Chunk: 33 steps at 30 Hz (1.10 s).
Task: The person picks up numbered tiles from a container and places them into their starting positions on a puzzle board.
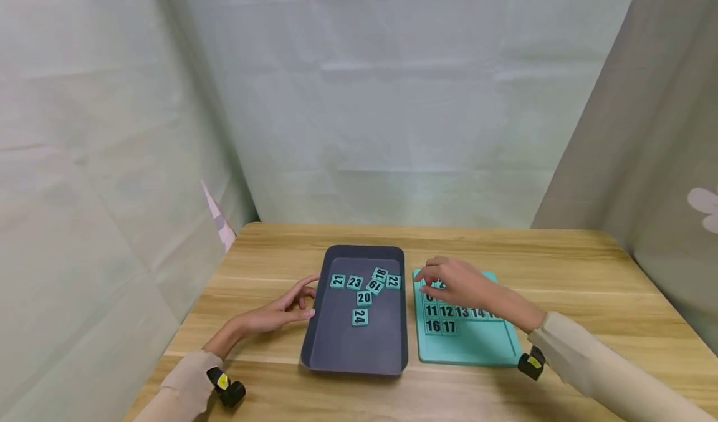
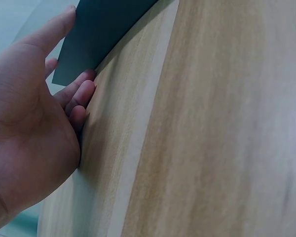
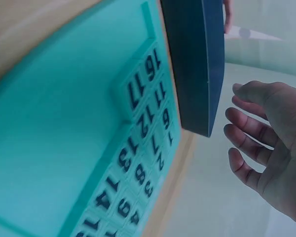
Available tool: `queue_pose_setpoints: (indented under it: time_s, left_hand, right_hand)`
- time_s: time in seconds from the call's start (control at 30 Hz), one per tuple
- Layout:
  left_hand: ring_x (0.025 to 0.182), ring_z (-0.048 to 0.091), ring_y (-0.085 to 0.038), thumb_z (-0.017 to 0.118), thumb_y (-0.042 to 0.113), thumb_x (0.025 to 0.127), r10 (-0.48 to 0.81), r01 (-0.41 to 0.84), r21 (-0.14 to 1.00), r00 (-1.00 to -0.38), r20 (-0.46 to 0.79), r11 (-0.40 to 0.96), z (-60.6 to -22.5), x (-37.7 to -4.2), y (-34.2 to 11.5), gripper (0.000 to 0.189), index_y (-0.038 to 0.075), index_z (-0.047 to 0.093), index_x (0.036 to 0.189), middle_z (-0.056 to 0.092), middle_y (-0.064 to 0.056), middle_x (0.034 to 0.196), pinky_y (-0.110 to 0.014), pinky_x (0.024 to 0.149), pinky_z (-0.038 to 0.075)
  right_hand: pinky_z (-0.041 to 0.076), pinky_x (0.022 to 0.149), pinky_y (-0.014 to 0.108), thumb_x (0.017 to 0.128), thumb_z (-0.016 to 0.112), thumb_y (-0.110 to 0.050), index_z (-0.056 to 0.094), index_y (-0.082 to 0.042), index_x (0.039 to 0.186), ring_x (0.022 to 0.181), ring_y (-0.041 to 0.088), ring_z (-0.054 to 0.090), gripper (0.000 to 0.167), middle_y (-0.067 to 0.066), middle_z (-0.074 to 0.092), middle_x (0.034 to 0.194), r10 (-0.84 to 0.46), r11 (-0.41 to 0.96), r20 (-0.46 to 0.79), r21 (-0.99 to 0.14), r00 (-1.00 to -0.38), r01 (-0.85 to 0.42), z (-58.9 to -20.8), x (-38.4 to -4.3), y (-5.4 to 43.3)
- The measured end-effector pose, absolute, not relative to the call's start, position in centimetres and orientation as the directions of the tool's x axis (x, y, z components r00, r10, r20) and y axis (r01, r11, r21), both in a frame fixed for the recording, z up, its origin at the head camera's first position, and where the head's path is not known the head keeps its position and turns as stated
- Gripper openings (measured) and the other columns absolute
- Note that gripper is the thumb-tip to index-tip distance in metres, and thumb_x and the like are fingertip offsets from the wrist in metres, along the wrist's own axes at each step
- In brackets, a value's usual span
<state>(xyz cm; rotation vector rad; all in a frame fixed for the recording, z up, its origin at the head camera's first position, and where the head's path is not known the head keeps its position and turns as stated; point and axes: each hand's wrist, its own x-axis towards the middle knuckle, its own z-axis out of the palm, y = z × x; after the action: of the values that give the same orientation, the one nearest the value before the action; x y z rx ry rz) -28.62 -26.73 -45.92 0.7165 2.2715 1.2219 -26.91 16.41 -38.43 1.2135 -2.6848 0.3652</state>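
My left hand rests beside the dark grey tray, thumb and a fingertip touching its left side, other fingers loosely bent. Inside the tray lie several loose teal number tiles, among them 20, 24 and 21. Over the upper left of the teal number board, my right hand hovers with fingers relaxed. Nothing shows between those fingers in the right wrist view. Tiles stand in ordered rows on the board, ending with 16 and 17; the hand hides part of the upper rows in the head view.
Tray and board lie side by side on a wooden table, a narrow gap between them. Pale curtains hang behind the table and along both sides. Each wrist wears a small black camera, such as the left one.
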Motion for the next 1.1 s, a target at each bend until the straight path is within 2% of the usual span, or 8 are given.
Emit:
queue_pose_setpoints:
  time_s: [0.23,0.47,0.83,1.1]
  left_hand:
    - [0.115,0.040,-0.026,0.056,0.029,0.106,0.629,0.227,0.851,-0.763,-0.147,0.474,-46.1,-29.0,-26.6,0.071,0.031,0.013,0.163,0.040,-0.015,0.143,-0.031,0.092,0.033]
    - [0.115,0.041,-0.026,0.056,0.030,0.106,0.619,0.234,0.847,-0.774,-0.135,0.477,-46.1,-29.4,-26.5,0.072,0.029,0.013,0.163,0.041,-0.015,0.142,-0.031,0.092,0.033]
    - [0.116,0.040,-0.027,0.057,0.030,0.106,0.621,0.235,0.848,-0.773,-0.133,0.475,-45.7,-29.7,-26.3,0.071,0.029,0.015,0.163,0.040,-0.014,0.141,-0.032,0.093,0.033]
    - [0.116,0.041,-0.027,0.057,0.029,0.106,0.620,0.231,0.853,-0.774,-0.131,0.469,-45.5,-29.5,-26.2,0.071,0.028,0.015,0.163,0.041,-0.015,0.142,-0.033,0.094,0.033]
  right_hand:
    - [0.054,0.071,0.025,0.095,0.071,-0.014,0.077,-0.010,0.111,0.083,0.016,0.068,0.018,-0.002,0.069,0.092,-0.734,0.623,0.232,-0.145,-0.638,-0.769,-38.2,-28.7,14.3]
    - [0.056,0.075,0.028,0.096,0.071,-0.018,0.077,-0.008,0.113,0.086,0.018,0.068,0.020,0.000,0.069,0.094,-0.728,0.638,0.182,-0.173,-0.661,-0.751,-38.3,-30.1,12.9]
    - [0.057,0.077,0.030,0.098,0.069,-0.017,0.076,-0.009,0.115,0.089,0.013,0.068,0.020,0.002,0.073,0.103,-0.693,0.683,0.117,-0.209,-0.712,-0.699,-39.1,-32.0,12.6]
    - [0.057,0.077,0.030,0.097,0.069,-0.013,0.075,-0.006,0.114,0.089,0.017,0.069,0.019,0.007,0.072,0.103,-0.726,0.651,0.156,-0.160,-0.670,-0.742,-39.1,-32.9,11.3]
